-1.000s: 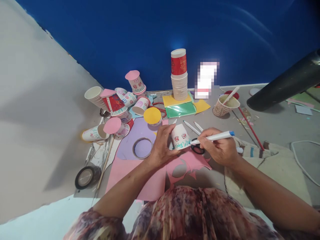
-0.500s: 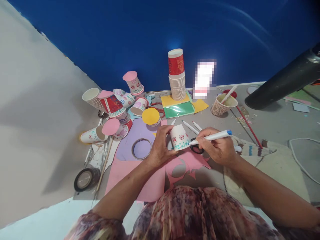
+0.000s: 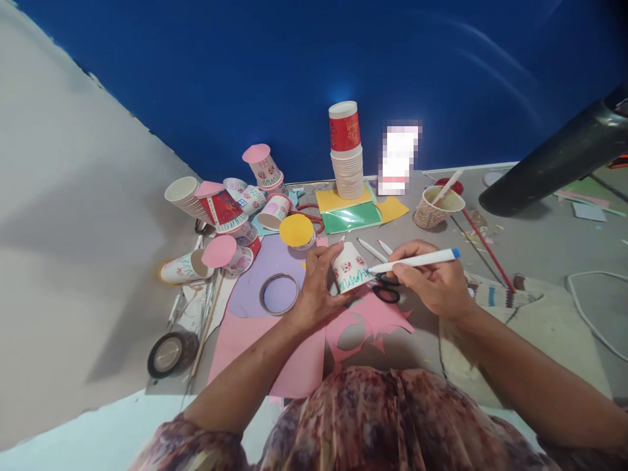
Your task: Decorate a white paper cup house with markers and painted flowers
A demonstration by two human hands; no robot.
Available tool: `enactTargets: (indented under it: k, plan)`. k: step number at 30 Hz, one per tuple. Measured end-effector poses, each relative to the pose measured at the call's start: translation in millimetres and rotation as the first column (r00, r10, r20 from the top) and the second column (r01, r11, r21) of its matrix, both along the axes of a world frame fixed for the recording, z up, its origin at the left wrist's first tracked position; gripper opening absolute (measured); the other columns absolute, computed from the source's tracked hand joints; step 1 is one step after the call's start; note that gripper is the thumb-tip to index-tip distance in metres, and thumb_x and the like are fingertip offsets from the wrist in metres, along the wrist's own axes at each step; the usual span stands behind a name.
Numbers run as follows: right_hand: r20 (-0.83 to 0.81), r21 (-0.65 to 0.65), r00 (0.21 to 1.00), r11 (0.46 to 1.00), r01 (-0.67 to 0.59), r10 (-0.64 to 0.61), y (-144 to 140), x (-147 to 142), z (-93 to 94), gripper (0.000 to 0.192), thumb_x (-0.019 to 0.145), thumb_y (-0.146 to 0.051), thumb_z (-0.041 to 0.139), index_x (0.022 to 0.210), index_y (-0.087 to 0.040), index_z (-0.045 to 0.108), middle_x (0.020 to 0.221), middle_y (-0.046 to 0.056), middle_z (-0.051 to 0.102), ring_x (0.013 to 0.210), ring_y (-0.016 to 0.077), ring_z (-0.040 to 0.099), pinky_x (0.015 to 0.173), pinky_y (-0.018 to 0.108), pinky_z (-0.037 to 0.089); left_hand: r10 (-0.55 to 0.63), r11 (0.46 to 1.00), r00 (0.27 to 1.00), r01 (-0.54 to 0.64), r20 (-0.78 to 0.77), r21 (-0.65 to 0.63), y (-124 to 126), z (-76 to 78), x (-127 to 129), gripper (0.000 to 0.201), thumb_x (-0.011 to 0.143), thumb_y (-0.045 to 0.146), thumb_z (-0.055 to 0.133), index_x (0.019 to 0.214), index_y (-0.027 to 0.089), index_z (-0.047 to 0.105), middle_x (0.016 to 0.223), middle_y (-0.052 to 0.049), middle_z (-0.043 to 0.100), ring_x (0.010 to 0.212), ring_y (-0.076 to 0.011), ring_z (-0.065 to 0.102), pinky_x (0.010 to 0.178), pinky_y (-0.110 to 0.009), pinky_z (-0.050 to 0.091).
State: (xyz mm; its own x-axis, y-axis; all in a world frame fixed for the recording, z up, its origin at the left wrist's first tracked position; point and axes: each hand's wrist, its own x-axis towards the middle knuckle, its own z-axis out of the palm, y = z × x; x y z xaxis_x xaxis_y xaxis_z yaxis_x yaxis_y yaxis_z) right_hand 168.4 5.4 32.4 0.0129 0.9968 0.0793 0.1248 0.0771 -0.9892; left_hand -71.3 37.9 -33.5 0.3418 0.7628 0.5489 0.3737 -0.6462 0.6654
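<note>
Fingers (image 3: 318, 261) of left hand (image 3: 314, 288) curled round upside-down paper cup (image 3: 349, 268), gripping it; right hand (image 3: 432, 284) pinching white marker (image 3: 417, 261), tip touching cup's side by green scribble. Cup held just above pink paper (image 3: 294, 353), front-centre of grey table (image 3: 530, 248).

Rest, big to small: black tube (image 3: 554, 170) far right; purple paper (image 3: 269, 268) w/ tape ring (image 3: 279, 293) on it; heap of decorated cups (image 3: 230, 209) to left; tall cup stack (image 3: 346, 150) at back on yellow & green sheets (image 3: 350, 212); patterned cup (image 3: 434, 208) w/ stick inside; tape roll (image 3: 168, 353) near left; scissors (image 3: 385, 291) under right hand.
</note>
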Motion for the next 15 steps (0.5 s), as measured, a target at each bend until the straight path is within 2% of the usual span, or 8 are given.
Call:
enactTargets:
  k: [2,7,12,15]
  plan:
    - [-0.031,-0.01,0.999,1.0,-0.02,0.02,1.2,4.2,-1.7,0.015,0.091,-0.035,0.077,0.091,-0.02,0.073,0.069,0.002,0.073,0.053,0.0123,0.062,0.047,0.022,0.048,0.017,0.999,1.0,-0.017,0.011,-0.05,-1.5,1.5,0.5,0.091,0.082,0.047,0.091,0.158,0.032,0.043,0.137,-0.013,0.054,0.127,-0.031,0.056,0.106,-0.049,0.055]
    - [-0.108,0.068,0.992,0.996,-0.055,0.062,-0.1,11.3,-5.0,0.024,0.098,-0.045,0.074,0.099,-0.021,0.075,0.073,0.003,0.073,0.057,0.0135,0.062,0.05,0.023,0.05,0.008,0.986,1.0,-0.01,-0.012,-0.165,-4.7,6.1,-0.5,0.098,0.079,0.054,0.092,0.159,0.032,0.04,0.141,-0.013,0.052,0.131,-0.0342,0.054,0.111,-0.054,0.052]
    - [0.019,0.171,0.994,0.979,-0.111,0.11,-5.8,6.0,-0.5,0.028,0.098,-0.049,0.073,0.09,-0.021,0.075,0.07,0.003,0.072,0.054,0.0146,0.064,0.047,0.025,0.051,-0.022,0.985,0.999,0.017,-0.027,-0.171,-5.5,5.4,-1.3,0.1,0.079,0.047,0.093,0.16,0.033,0.037,0.143,-0.013,0.053,0.133,-0.0349,0.054,0.113,-0.055,0.051]
    - [0.102,0.225,0.984,0.96,-0.164,0.145,-5.4,3.6,0.9,0.025,0.099,-0.044,0.072,0.088,-0.021,0.075,0.069,0.002,0.071,0.053,0.0145,0.063,0.047,0.024,0.05,-0.019,0.983,0.999,0.014,-0.026,-0.185,-5.8,4.1,-0.3,0.101,0.08,0.041,0.092,0.162,0.032,0.034,0.145,-0.014,0.051,0.135,-0.0348,0.054,0.113,-0.054,0.052]
